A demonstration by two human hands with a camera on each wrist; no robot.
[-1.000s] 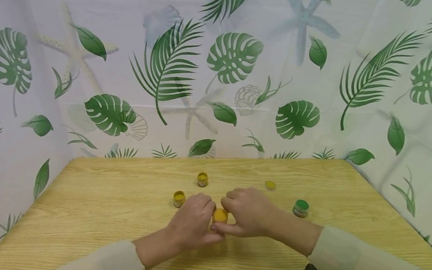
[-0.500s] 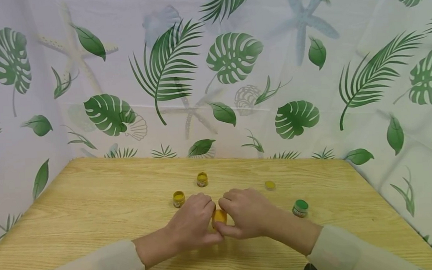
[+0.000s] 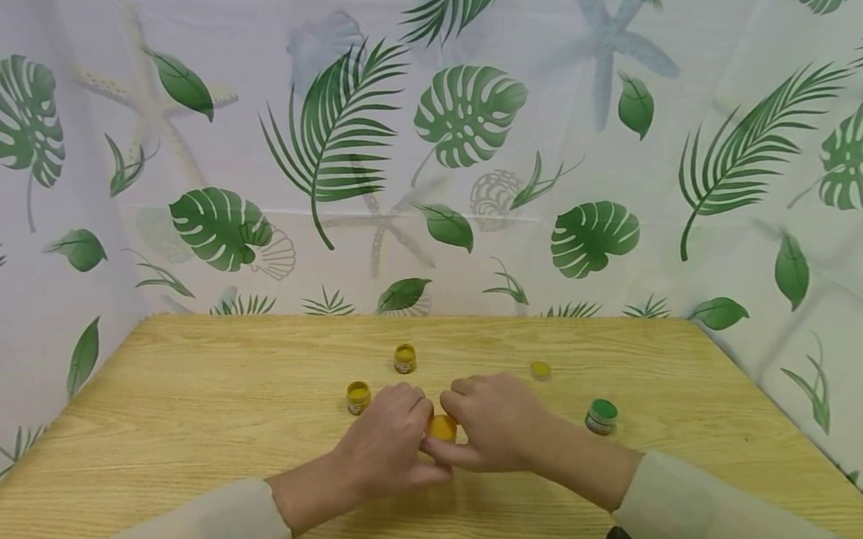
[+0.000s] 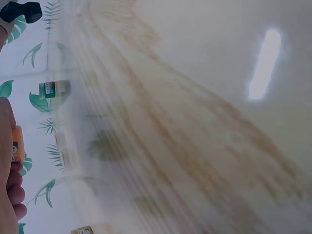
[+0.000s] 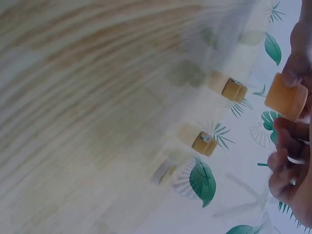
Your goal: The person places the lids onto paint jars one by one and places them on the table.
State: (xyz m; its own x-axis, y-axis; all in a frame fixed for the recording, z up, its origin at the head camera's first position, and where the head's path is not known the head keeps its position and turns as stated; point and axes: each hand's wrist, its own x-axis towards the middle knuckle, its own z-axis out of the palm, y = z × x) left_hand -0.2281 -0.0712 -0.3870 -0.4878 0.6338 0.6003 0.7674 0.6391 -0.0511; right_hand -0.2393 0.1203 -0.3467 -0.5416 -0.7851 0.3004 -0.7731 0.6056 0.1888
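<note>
At the right edge I see the right hand (image 5: 295, 136) pinching an orange jar (image 5: 280, 95); two yellow jars (image 5: 235, 90) (image 5: 204, 143) and a flat lid (image 5: 163, 171) rest apart on the counter (image 5: 97, 122), before a white leaf-print cloth (image 5: 243, 185).

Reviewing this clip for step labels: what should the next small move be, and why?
Probably a gentle twist at the top of the orange jar with the right hand, while the left hand steadies it. Both hands grip that jar and its top looks covered, whereas two yellow jars look open and a loose lid lies on the table.
</note>
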